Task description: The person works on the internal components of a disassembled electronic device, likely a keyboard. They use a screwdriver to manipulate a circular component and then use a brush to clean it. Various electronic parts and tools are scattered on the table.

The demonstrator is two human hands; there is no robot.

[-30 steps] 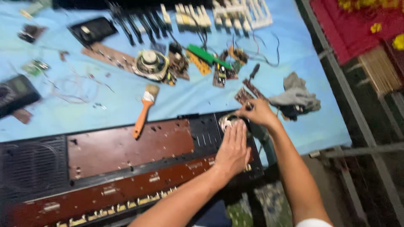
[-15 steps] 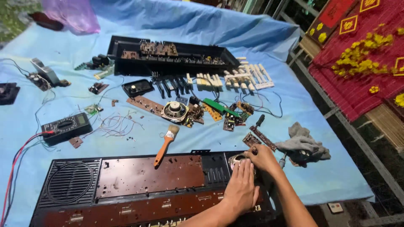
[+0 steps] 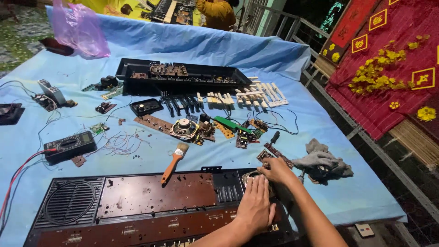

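Right now the left hand (image 3: 254, 206) lies flat, fingers together, on the right end of the long brown keyboard case (image 3: 151, 206) on the worktop (image 3: 206, 155), while the right hand (image 3: 275, 170), just beyond, pinches its round speaker (image 3: 250, 177).

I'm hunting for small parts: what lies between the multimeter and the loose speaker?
In the head view, between multimeter and speaker lie tangled thin wires on blue cloth.

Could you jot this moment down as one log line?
left hand: flat on keyboard casing | right hand: at round speaker opening | paintbrush: lying on casing edge | grey rag: beside right hand
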